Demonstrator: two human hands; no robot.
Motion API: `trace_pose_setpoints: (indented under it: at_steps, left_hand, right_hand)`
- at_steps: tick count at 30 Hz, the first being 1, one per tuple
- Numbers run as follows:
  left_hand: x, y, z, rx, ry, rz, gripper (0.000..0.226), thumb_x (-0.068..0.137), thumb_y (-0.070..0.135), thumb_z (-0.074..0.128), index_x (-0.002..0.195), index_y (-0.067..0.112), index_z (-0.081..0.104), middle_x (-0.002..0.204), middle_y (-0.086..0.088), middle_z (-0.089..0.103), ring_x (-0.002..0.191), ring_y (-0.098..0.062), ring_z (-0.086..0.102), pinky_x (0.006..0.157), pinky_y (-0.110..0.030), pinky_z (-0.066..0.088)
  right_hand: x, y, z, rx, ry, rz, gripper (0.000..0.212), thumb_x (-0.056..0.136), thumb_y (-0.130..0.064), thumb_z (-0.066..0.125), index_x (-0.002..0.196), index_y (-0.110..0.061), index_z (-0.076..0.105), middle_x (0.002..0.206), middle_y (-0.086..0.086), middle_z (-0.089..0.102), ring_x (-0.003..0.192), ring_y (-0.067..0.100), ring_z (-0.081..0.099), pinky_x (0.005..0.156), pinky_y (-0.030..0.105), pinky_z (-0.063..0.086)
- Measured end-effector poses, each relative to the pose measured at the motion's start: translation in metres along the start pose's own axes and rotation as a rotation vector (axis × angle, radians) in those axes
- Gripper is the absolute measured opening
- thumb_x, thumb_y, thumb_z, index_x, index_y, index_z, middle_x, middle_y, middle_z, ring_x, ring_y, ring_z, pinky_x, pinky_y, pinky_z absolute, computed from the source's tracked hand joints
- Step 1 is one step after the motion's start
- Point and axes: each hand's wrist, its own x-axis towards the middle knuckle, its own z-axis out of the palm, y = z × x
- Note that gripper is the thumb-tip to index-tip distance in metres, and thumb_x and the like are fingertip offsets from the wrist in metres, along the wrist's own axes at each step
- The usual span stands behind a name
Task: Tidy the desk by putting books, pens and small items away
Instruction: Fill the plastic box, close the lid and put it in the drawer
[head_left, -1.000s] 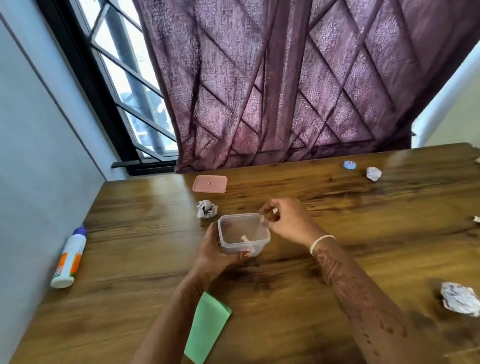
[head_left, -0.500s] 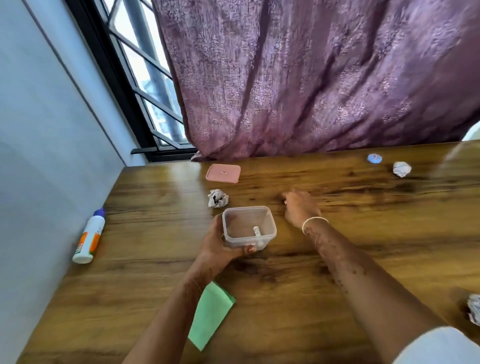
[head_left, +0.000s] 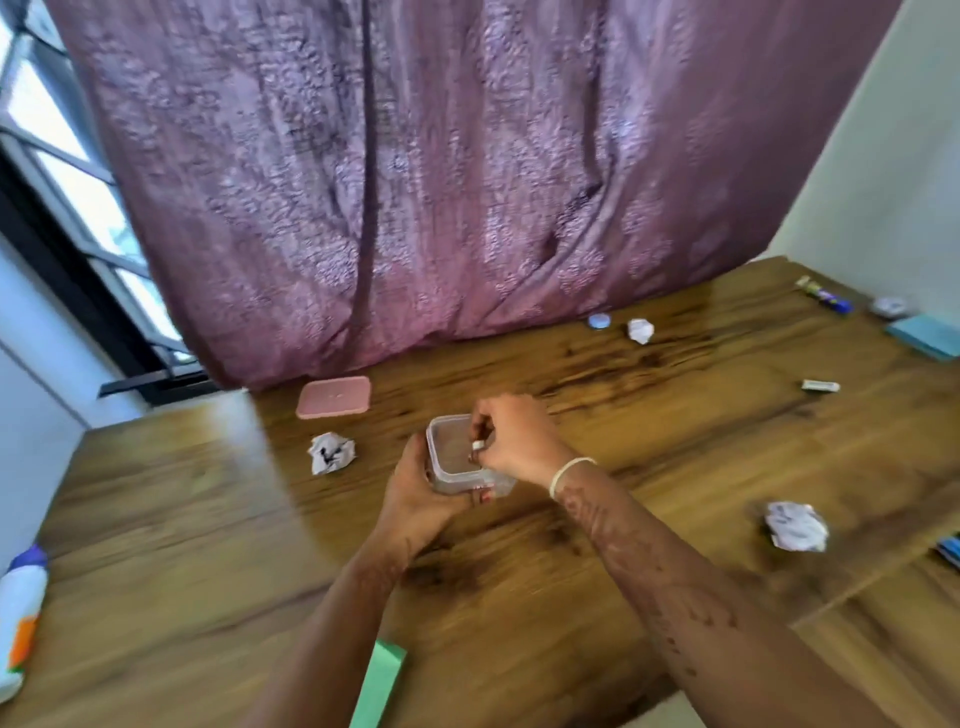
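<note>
A small clear plastic box (head_left: 447, 467) stands open on the wooden desk (head_left: 675, 467). My left hand (head_left: 415, 493) grips its near left side. Over the box's mouth, my right hand (head_left: 514, 441) pinches a small white item (head_left: 477, 446) in its fingertips. The box's pink lid (head_left: 334, 397) lies flat behind it to the left. A crumpled paper ball (head_left: 331, 452) sits left of the box.
More paper balls lie at the back (head_left: 640, 330) and right (head_left: 795, 526), near a blue cap (head_left: 598, 321). A glue bottle (head_left: 21, 618) lies at far left, a green card (head_left: 379, 686) near me. A white eraser (head_left: 820, 385), a pen (head_left: 826, 296) and a teal book (head_left: 927, 335) are at right.
My right hand went out to the desk behind the box and has come back over the box's mouth, pinching a small white item. The camera has swung right.
</note>
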Motion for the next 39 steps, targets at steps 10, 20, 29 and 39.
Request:
trace_pose_setpoints:
  at_steps: [10,20,29,39]
  left_hand:
    - [0.006,0.016,0.052,-0.002,-0.202,0.044,0.086,0.042,0.031,0.099,0.115,0.026,0.053,0.108,0.004,0.070,0.098,-0.011,0.069,0.086,-0.036,0.057]
    - [0.023,0.025,0.115,-0.109,-0.281,0.006,0.105,0.028,0.038,0.098,0.119,0.015,0.051,0.110,0.001,0.066,0.092,-0.005,0.066,0.073,-0.015,0.054]
    - [0.073,0.025,0.201,-0.113,-0.286,-0.043,0.079,0.053,0.001,0.091,0.118,0.018,0.050,0.110,0.003,0.065,0.095,-0.007,0.064,0.072,-0.012,0.054]
    - [0.125,0.034,0.287,-0.086,-0.252,-0.029,0.079,0.054,0.003,0.091,0.122,0.015,0.054,0.111,0.001,0.068,0.098,-0.009,0.067,0.072,-0.016,0.055]
  right_hand:
    - [-0.037,0.038,-0.026,-0.128,0.047,0.296,0.023,0.076,-0.011,0.071,0.099,-0.013,0.071,0.104,0.008,0.070,0.099,0.025,0.066,0.078,0.028,0.051]
    - [-0.065,0.107,-0.082,0.164,0.423,0.472,0.013,0.077,-0.021,0.069,0.068,-0.027,0.061,0.075,-0.012,0.066,0.067,0.004,0.057,0.051,0.005,0.035]
    - [-0.054,0.291,-0.140,-0.037,0.439,0.742,0.034,0.088,-0.024,0.059,0.121,-0.015,0.060,0.124,0.008,0.059,0.110,0.028,0.058,0.092,0.034,0.046]
    - [-0.034,0.428,-0.145,-0.318,0.125,0.681,0.050,0.094,-0.014,0.052,0.141,-0.028,0.043,0.140,0.012,0.043,0.128,0.031,0.044,0.106,0.041,0.040]
